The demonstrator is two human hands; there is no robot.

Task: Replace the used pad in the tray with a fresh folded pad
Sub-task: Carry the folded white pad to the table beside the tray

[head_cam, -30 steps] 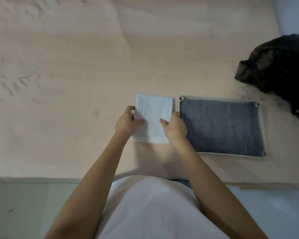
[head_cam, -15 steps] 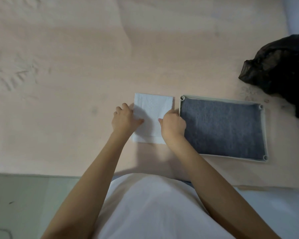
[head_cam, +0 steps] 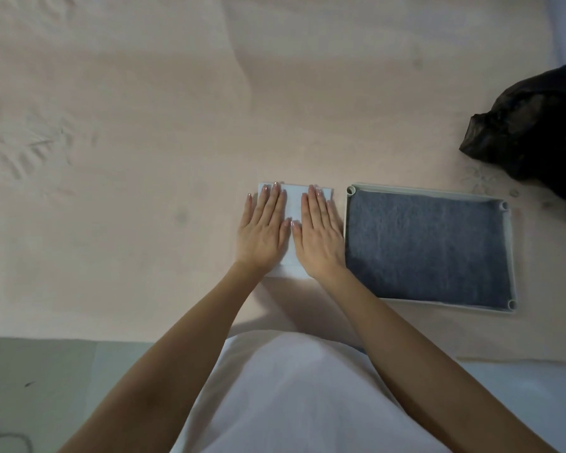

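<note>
Palms of the left hand [head_cam: 262, 235] and right hand [head_cam: 321, 241] press the white folded pad [head_cam: 294, 204] flat at centre frame, fingers [head_cam: 276, 199] spread, gripping nothing, probably to sharpen the crease; the tray [head_cam: 513, 256] with the grey pad [head_cam: 428, 246] lies just right.

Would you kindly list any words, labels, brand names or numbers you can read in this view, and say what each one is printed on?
None: no readable text shows anywhere.
White folded pad: plain, mostly covered by the flat left hand and right hand.
Pale rectangular plastic tray with its dark grey pad: no markings visible.
Crumpled black plastic bag: no print visible.
Pink bedsheet: only faint embossed patterns, not lettering.
</note>
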